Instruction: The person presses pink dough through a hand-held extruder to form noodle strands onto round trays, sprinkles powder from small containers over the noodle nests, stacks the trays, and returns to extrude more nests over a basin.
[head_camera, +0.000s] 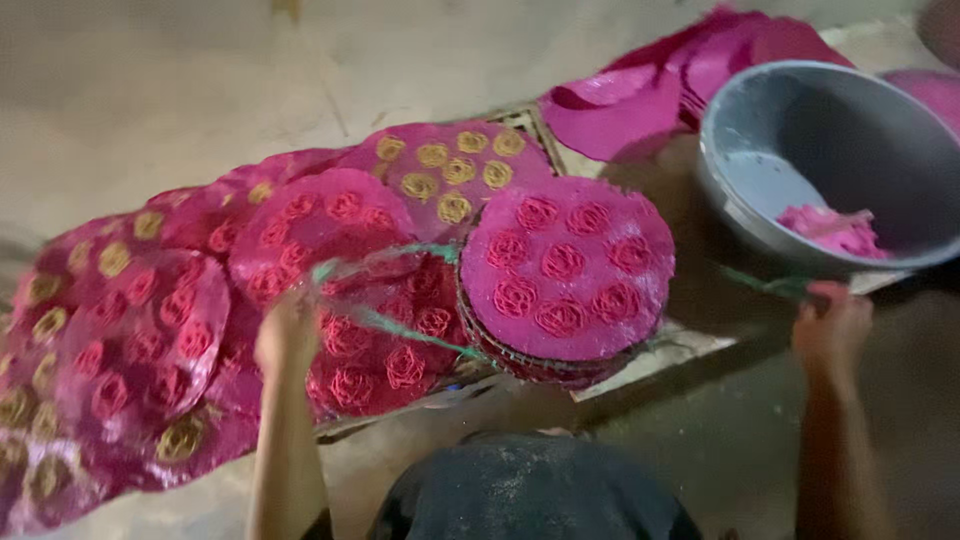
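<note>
Nearest to us, below and between our two raised forearms, sits a dark rounded shape (530, 495), too blurred to name. Our left hand (287, 335) is lifted and curled around a thin green string (400, 325); the picture is smeared with motion, but the fingers look clenched on it. The string runs from that hand rightward and seems to pass around the edge of the stack of pink discs (565, 270). Our right hand (830, 325) is also raised, well apart from the left, and closed on another stretch of green string that shows just left of it; how tightly it grips we cannot tell for sure.

Between the hands, slightly nearer the left one, lies that stack, round and flat, its top disc marked with red rosettes. It rests on a woven mat (650, 350).

Just beyond the left hand and spreading away to its left, more pink discs (140, 330) lie overlapping, some with red rosettes, some with yellow ones.

Just beyond the right hand stands a grey basin (800, 130), with a lump of pink dough (830, 230) inside against its near wall.

Farthest off, past the basin and to its left, plain pink sheets (640, 100) lie folded on the pale floor (200, 90).
</note>
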